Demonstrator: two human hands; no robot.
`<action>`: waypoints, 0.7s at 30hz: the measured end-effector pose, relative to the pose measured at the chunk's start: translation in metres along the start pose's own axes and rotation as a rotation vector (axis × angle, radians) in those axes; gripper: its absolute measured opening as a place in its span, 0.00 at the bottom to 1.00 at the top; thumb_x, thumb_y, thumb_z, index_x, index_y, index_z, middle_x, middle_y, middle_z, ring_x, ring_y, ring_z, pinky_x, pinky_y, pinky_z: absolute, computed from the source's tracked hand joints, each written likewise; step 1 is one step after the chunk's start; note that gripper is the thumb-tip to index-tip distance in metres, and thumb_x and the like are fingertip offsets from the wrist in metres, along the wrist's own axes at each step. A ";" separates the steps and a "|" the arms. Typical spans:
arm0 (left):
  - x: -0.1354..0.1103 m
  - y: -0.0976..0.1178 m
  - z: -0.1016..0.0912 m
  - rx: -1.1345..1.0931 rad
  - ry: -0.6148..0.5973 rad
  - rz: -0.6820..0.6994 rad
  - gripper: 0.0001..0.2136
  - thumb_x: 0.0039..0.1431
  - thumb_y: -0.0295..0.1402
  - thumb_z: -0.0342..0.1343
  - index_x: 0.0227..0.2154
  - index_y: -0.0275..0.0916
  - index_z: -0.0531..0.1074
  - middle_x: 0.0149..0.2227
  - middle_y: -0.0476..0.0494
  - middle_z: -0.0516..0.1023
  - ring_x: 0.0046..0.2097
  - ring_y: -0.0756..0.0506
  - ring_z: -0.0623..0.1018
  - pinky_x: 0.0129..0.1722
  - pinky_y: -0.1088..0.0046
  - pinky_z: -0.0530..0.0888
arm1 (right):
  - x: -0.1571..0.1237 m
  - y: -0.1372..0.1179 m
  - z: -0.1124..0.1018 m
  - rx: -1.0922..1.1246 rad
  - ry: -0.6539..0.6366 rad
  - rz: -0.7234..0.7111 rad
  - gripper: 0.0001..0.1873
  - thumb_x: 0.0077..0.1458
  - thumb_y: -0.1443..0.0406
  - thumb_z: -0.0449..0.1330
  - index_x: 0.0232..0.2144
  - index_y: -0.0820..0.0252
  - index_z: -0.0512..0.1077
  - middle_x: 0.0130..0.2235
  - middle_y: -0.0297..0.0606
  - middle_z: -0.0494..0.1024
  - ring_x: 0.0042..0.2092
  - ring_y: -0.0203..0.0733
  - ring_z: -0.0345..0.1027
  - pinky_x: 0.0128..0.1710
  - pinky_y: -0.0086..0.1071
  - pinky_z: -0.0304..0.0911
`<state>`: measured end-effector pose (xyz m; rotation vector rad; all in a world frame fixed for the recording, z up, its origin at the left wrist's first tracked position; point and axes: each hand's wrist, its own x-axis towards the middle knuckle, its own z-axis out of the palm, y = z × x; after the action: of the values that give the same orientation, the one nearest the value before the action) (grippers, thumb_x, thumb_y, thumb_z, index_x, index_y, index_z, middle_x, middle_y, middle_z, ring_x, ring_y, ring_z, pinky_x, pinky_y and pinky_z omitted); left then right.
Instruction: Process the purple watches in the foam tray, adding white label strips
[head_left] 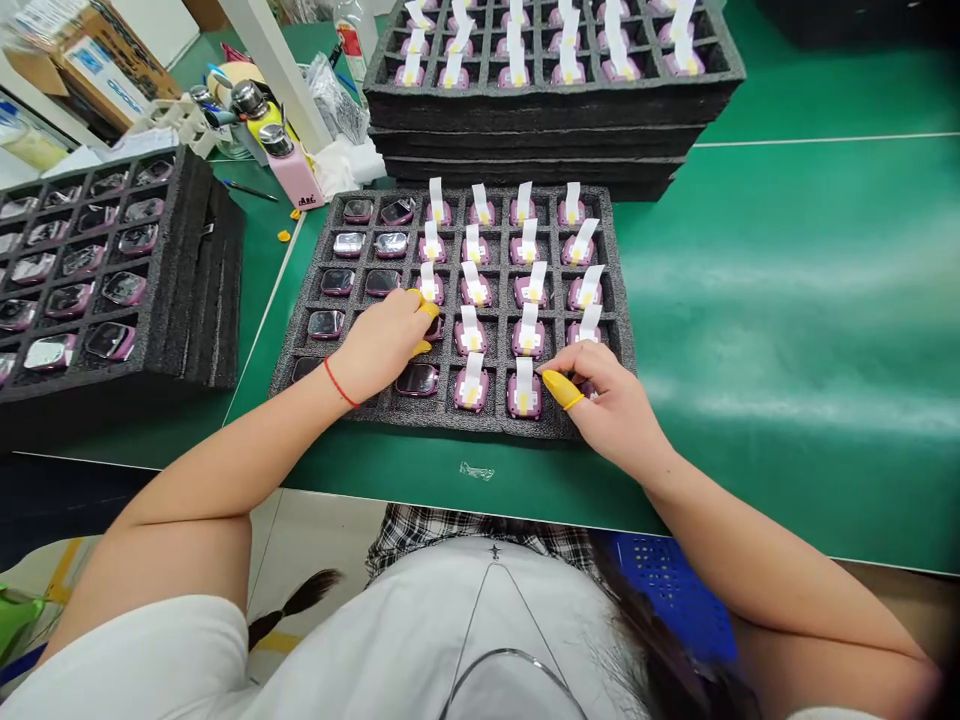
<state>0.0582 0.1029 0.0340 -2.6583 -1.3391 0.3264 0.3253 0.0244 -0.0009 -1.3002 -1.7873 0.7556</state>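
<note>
Left hand (379, 345) curls over a pink-framed unit (433, 325) in the black foam tray (465, 425), grip unclear. Right hand (609, 405) open, yellow finger cot (561, 388) just beside a paper-tabbed unit (524, 392). Risk: brushing knuckles could bend the upright tabs (524, 202).

foam tray (427, 415) on the workbench (787, 300), stacked trays (540, 110) behind, another tray (202, 270) left.

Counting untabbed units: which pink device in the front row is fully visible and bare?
The pink device by the left hand; the next two rightward carry white tabs.
</note>
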 end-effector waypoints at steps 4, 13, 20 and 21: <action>0.009 -0.016 -0.003 -0.120 -0.034 0.003 0.11 0.64 0.28 0.49 0.46 0.32 0.72 0.40 0.36 0.75 0.43 0.38 0.77 0.43 0.61 0.74 | 0.001 0.002 0.001 -0.031 0.004 -0.026 0.04 0.56 0.69 0.59 0.32 0.57 0.73 0.35 0.37 0.75 0.42 0.42 0.67 0.43 0.40 0.63; -0.022 0.063 -0.004 -1.654 -0.074 -0.059 0.14 0.59 0.34 0.56 0.47 0.42 0.64 0.42 0.46 0.73 0.36 0.49 0.79 0.34 0.70 0.78 | -0.003 -0.006 0.007 0.123 -0.166 -0.148 0.12 0.57 0.61 0.63 0.42 0.59 0.72 0.39 0.39 0.75 0.40 0.39 0.68 0.38 0.35 0.65; -0.027 0.088 0.015 -1.193 0.089 0.088 0.11 0.63 0.37 0.56 0.46 0.42 0.68 0.42 0.46 0.76 0.43 0.46 0.76 0.42 0.66 0.74 | -0.008 -0.008 0.012 0.174 -0.146 -0.024 0.09 0.54 0.66 0.65 0.28 0.58 0.66 0.33 0.33 0.70 0.33 0.34 0.62 0.31 0.30 0.61; -0.027 0.087 0.017 -1.079 0.159 0.137 0.11 0.63 0.38 0.57 0.45 0.40 0.69 0.44 0.45 0.76 0.45 0.45 0.75 0.46 0.64 0.73 | -0.009 -0.008 0.012 0.170 -0.133 -0.047 0.09 0.54 0.68 0.64 0.28 0.57 0.67 0.32 0.32 0.70 0.33 0.34 0.63 0.30 0.29 0.62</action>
<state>0.1055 0.0308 0.0010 -3.4654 -1.5561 -0.8278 0.3123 0.0130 -0.0025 -1.1146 -1.8080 0.9650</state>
